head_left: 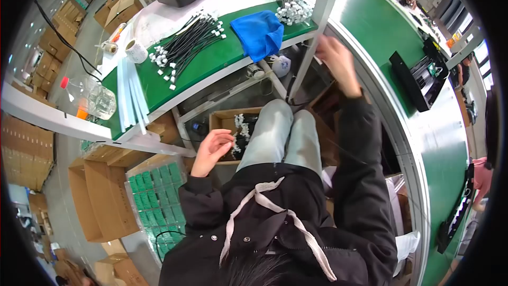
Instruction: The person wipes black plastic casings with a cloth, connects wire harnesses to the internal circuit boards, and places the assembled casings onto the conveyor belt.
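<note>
Black cables (242, 133) with white plugs lay in a box (219, 122). The left hand (213, 151), arm bent, hung at its edge, fingers loosely parted around nothing visible. The right hand (338, 63) stretched forward beside a post (324, 10); its blurred grip couldn't be told.

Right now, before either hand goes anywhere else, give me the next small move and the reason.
Probably move the left hand forward to the black cables on the green table. That hand looks empty, and the cables lie spread out ahead of it, while the right hand appears farther off, beside the pale post.
</note>
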`<state>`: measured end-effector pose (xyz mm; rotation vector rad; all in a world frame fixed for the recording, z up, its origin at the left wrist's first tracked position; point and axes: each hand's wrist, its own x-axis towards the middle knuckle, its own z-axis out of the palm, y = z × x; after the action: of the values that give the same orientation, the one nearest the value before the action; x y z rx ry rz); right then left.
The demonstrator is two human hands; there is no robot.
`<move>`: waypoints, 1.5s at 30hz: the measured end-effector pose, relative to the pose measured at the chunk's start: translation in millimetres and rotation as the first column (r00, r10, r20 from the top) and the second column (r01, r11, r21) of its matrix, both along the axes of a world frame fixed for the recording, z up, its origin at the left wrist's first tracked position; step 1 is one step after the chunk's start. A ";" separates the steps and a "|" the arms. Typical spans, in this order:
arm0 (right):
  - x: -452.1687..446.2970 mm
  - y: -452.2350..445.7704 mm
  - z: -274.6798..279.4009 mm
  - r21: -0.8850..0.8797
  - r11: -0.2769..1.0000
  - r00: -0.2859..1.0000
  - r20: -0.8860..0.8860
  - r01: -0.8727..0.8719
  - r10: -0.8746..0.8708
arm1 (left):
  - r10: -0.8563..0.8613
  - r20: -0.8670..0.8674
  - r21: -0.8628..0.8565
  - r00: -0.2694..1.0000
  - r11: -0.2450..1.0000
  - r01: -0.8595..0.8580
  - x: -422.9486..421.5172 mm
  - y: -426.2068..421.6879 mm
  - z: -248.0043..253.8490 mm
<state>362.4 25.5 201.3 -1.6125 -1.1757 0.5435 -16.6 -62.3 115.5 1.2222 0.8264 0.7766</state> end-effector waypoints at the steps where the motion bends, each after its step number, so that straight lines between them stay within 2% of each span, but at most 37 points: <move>1: -22.2 25.6 -6.5 0.012 1.000 1.000 -0.010 -0.014 0.014 | -0.021 -0.022 0.055 1.000 0.998 0.022 -2.5 -1.0 2.6; 2: -32.5 55.2 -19.8 0.024 0.998 0.994 0.084 0.063 -0.065 | 0.000 -0.037 0.074 0.999 0.997 0.003 -9.4 -3.9 10.3; 3: -37.3 80.0 -28.2 -0.042 0.998 0.993 0.109 0.048 -0.044 | 0.028 -0.051 0.091 0.998 0.996 -0.024 -19.0 -8.7 19.2; 5: -53.5 114.4 -40.5 -0.116 0.980 0.941 0.316 0.164 -0.120 | 0.158 -0.082 0.160 0.984 0.977 -0.144 -46.8 -17.4 32.4; 7: -60.9 113.9 -17.7 -0.212 0.974 0.937 0.349 0.074 0.005 | 0.317 -0.121 0.226 0.941 0.932 -0.284 -77.8 -22.9 41.7; 9: -51.5 130.5 -15.7 -0.184 0.983 0.931 0.363 0.020 0.049 | 0.506 -0.184 0.371 0.843 0.830 -0.417 -106.6 -19.3 58.3; 11: -54.1 140.6 -15.6 0.091 0.984 0.987 -0.023 -0.154 0.157 | 0.682 -0.112 0.551 0.722 0.648 -0.526 -126.0 -2.5 77.9; 12: -64.4 129.8 -2.7 0.143 0.969 0.913 -0.331 -0.201 0.238 | 0.764 -0.089 0.706 0.639 0.501 -0.501 -137.7 13.6 84.5; 13: -76.3 110.3 18.1 0.205 0.953 0.742 -0.598 -0.222 0.302 | 0.829 -0.042 0.832 0.558 0.338 -0.440 -149.3 33.1 91.1; 14: -80.3 91.4 33.3 0.251 0.922 0.557 -0.739 -0.295 0.379 | 0.924 -0.074 0.920 0.374 0.208 -0.332 -159.4 53.5 97.5; 16: -85.0 72.0 43.5 0.361 0.883 0.416 -0.784 -0.299 0.461 | 1.000 -0.013 1.000 -0.020 0.013 -0.018 -175.6 95.6 109.3; 17: -91.4 56.6 47.9 0.418 0.859 0.361 -0.784 -0.294 0.505 | 0.977 0.072 0.986 -0.202 -0.039 0.163 -181.3 114.6 113.8; 18: -96.7 42.5 50.6 0.411 0.861 0.325 -0.805 -0.298 0.497 | 0.944 0.035 0.996 -0.328 -0.004 0.092 -183.5 133.1 117.1; 19: -94.1 34.3 44.8 0.487 0.774 0.152 -0.799 -0.405 0.582 | 0.896 -0.014 1.000 -0.443 0.024 0.017 -183.9 151.0 119.2; 20: -97.2 21.8 42.0 0.471 0.789 0.117 -0.826 -0.394 0.551 | 0.836 -0.071 0.997 -0.544 0.046 -0.059 -186.8 165.3 120.7; 21: -103.6 8.1 40.7 0.455 0.805 0.083 -0.850 -0.379 0.520 | 0.805 -0.051 0.996 -0.590 -0.004 -0.092 -201.0 180.2 117.3; 23: -115.0 -18.2 36.5 0.427 0.823 0.035 -0.880 -0.374 0.473 | 0.838 -0.142 0.923 -0.528 -0.080 -0.376 -224.7 199.1 115.6; 24: -116.9 -22.2 27.7 0.399 0.836 0.020 -0.899 -0.376 0.438 | 0.890 -0.106 0.892 -0.444 -0.113 -0.438 -249.4 208.3 112.2; 26: -118.3 -34.6 13.2 0.392 0.821 -0.064 -0.913 -0.415 0.403 | 0.933 0.026 0.920 -0.359 -0.163 -0.357 -252.2 201.7 116.7; 27: -120.6 -40.7 8.3 0.403 0.813 -0.091 -0.910 -0.420 0.403 | 0.945 0.097 0.949 -0.313 -0.183 -0.258 -238.5 192.6 119.4; 28: -124.6 -45.7 5.1 0.384 0.827 -0.043 -0.914 -0.411 0.403 | 0.952 0.165 0.965 -0.259 -0.210 -0.155 -224.3 183.2 121.0; 29: -128.0 -49.6 3.2 0.390 0.819 -0.082 -0.915 -0.420 0.394 | 0.953 0.229 0.969 -0.198 -0.243 -0.051 -209.1 172.6 124.1; 30: -131.2 -53.3 1.2 0.396 0.812 -0.121 -0.916 -0.428 0.383 | 0.957 0.266 0.959 -0.117 -0.275 -0.074 -190.3 156.9 131.8; 32: -138.5 -56.0 -8.4 0.382 0.828 -0.161 -0.924 -0.410 0.346 | 0.943 0.332 0.943 -0.012 -0.331 0.021 -159.9 128.3 149.9; 33: -142.3 -57.7 -9.7 0.418 0.815 -0.233 -0.907 -0.401 0.351 | 0.933 0.358 0.931 0.040 -0.360 0.065 -145.1 113.6 157.1; 36: -157.0 -64.9 -13.3 0.531 0.764 -0.468 -0.815 -0.366 0.342 | 0.955 0.237 0.962 0.180 -0.256 0.092 -100.8 66.8 170.6; 39: -168.3 -77.7 -9.6 0.604 0.724 -0.580 -0.736 -0.333 0.348 | 0.923 0.080 0.995 0.375 -0.096 0.023 -63.4 26.6 162.8; 42: -178.0 -95.1 -2.0 0.612 0.730 -0.610 -0.714 -0.304 0.344 | 0.869 -0.136 0.990 0.476 0.138 0.030 -38.0 -8.9 146.9; 45: -182.2 -112.3 1.4 0.573 0.752 -0.555 -0.760 -0.326 0.339 | 0.783 -0.272 0.959 0.559 0.267 0.093 -25.2 -28.7 134.5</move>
<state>180.2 -86.8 202.7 0.0961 -0.1275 1.9483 -41.7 -91.0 250.0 2.5949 1.5308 1.2897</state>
